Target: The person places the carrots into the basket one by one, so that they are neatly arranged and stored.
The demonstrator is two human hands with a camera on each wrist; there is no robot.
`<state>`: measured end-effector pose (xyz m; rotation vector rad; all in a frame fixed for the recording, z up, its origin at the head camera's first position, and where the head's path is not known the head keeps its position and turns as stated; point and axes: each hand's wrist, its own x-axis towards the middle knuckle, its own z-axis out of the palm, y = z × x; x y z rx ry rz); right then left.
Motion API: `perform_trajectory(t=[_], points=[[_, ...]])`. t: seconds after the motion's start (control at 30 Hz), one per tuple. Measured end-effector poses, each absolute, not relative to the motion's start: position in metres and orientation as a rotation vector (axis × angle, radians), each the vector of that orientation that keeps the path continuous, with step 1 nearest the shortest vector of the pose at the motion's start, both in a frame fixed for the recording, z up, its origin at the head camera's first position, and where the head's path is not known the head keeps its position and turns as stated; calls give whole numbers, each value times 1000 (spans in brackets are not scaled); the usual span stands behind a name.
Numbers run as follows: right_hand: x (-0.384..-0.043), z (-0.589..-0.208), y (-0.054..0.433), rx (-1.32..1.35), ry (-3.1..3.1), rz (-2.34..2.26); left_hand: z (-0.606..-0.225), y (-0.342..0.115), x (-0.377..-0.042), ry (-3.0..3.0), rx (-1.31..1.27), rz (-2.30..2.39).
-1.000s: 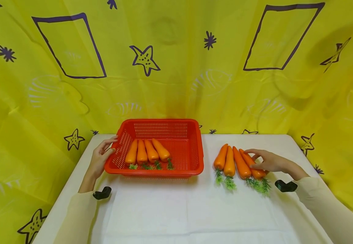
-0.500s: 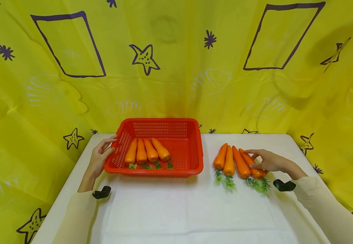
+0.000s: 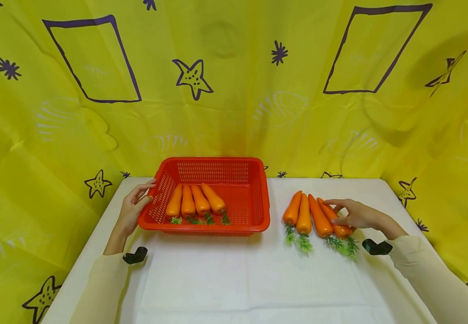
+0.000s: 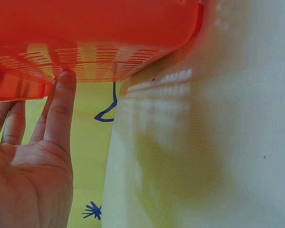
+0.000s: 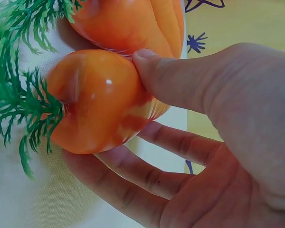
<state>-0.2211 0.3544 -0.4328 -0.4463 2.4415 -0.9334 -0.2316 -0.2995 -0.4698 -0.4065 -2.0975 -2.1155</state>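
The thumb [image 5: 168, 83] and fingers [image 5: 118, 186] of the right hand [image 3: 353, 213] grasp the rightmost carrot [image 5: 95, 104] around its thick end. This carrot lies on the white counter [image 3: 201, 279], and its green leaves [image 5: 26, 107] point toward the person. Close beside it, on its left side, are three other carrots [image 3: 318, 218] in a row. The right forearm comes from the lower right, and the hand reaches inward from the carrot's outer side.

The left hand [image 3: 130, 208] has rather straight fingers, which touch the left side of the red basket [image 3: 205, 228]; whether they bear any of its weight, I cannot say from this view. Four carrots [image 3: 188, 202] lie inside, in its left part.

I would judge that the step in hand is taking hold of the carrot, while the basket is steadied. Lifting it would call for a firm pinch and for not disturbing its neighbours.
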Motion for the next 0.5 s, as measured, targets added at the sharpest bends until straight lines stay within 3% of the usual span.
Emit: perform_trajectory(t=[0.5], points=[[-223,-434,355,-450,2440,-933,-472,-300,-233,-2106,-407,-2104]])
